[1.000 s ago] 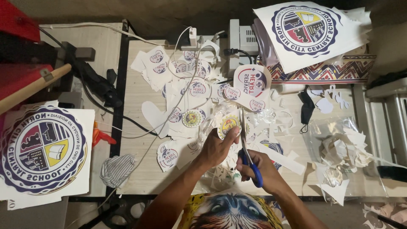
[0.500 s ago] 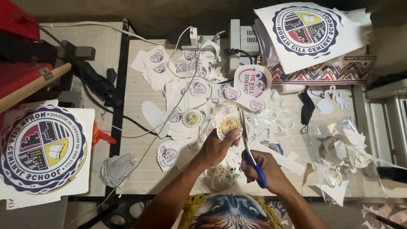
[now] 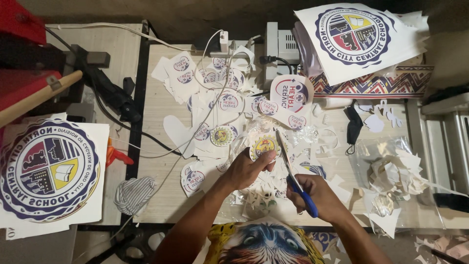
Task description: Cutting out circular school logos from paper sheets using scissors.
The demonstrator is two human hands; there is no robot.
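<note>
Cutting is under way: a round yellow printed sticker [image 3: 264,145] is pinched in the left hand [image 3: 248,168], blue-handled scissors [image 3: 294,178] gripped by the right hand [image 3: 320,196]; many cut round stickers [image 3: 221,101] lie far on the wooden worktop [image 3: 156,166].

- Pale wooden table [image 3: 161,195], plank surface, black frame edge along its left side.
- Second wooden surface [image 3: 117,44] adjoining at left.
- Dark floor [image 3: 205,17] beyond the far edge.
- Lighting dim, overhead.
</note>
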